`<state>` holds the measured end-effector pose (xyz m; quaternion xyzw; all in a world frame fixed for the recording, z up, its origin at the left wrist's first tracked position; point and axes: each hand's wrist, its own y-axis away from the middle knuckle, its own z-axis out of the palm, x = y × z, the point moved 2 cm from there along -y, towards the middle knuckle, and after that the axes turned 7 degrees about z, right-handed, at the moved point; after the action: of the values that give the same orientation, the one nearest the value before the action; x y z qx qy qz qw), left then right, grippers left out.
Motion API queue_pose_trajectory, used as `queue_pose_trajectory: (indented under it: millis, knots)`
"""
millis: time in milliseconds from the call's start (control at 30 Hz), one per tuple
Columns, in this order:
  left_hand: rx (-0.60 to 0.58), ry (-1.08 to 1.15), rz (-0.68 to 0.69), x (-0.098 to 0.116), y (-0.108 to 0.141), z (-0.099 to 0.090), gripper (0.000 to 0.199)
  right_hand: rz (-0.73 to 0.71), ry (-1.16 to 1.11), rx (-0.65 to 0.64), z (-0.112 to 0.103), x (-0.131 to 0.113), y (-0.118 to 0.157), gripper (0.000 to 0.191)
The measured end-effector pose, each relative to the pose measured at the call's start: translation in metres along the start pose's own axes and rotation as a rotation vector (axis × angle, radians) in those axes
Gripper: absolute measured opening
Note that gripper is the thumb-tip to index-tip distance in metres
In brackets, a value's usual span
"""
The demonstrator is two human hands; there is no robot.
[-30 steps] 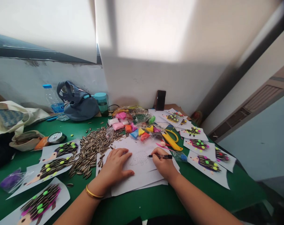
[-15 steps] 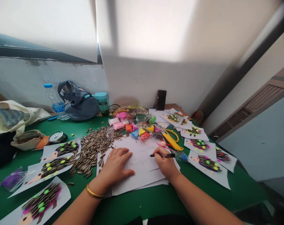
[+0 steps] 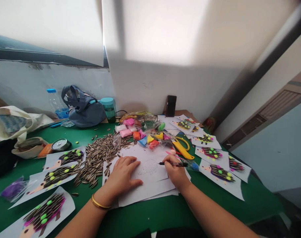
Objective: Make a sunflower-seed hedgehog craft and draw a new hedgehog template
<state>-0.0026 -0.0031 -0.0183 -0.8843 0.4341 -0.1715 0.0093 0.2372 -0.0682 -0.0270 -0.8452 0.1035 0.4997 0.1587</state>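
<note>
A black pen (image 3: 176, 164) is gripped in my right hand (image 3: 174, 172), its tip by the right edge of a hedgehog drawing (image 3: 148, 167). The drawing is in thin outline with small marks on the body. It sits on the top sheet of a stack of white paper (image 3: 145, 191). My left hand (image 3: 125, 173) lies flat on the paper left of the drawing, fingers spread, thumb pointing right. Sunflower seeds (image 3: 98, 158) are heaped beyond and left of that hand, a few of them on the paper's edge.
Hedgehog pictures with seed spines lie on the left (image 3: 47, 211) and right (image 3: 220, 175). Bagged coloured clay (image 3: 140, 134) and yellow-handled scissors (image 3: 182, 148) are behind the paper. A phone (image 3: 171, 105) leans on the wall; a blue bag (image 3: 84, 110) and a teal-lidded jar (image 3: 108, 109) stand at back left.
The pen has tilted slightly and its tip sits a touch higher. More small marks show inside the hedgehog outline. My left hand has stayed in place.
</note>
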Motion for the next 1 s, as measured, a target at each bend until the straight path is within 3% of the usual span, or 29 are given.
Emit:
queue_pose_trajectory:
  millis: [233,500,833,900,1000]
  knots:
    - [0.027,0.016,0.012,-0.003,0.001,0.003,0.073,-0.304,0.132,0.066,-0.014,-0.005,0.000,0.018]
    - [0.077,0.050,0.021,-0.004,0.001,0.002,0.064,-0.501,0.415,-0.027,-0.040,0.000,0.003,0.038]
    - [0.207,0.063,0.051,-0.009,0.001,-0.001,0.048,-0.501,0.472,-0.128,-0.040,-0.006,0.008,0.025]
    - [0.216,0.059,0.039,-0.010,0.001,-0.002,0.043,-0.471,0.468,-0.173,-0.039,-0.002,0.011,0.039]
    - [0.222,0.052,0.018,-0.011,0.000,-0.003,0.039,-0.396,0.465,-0.260,-0.034,0.007,0.021,0.082]
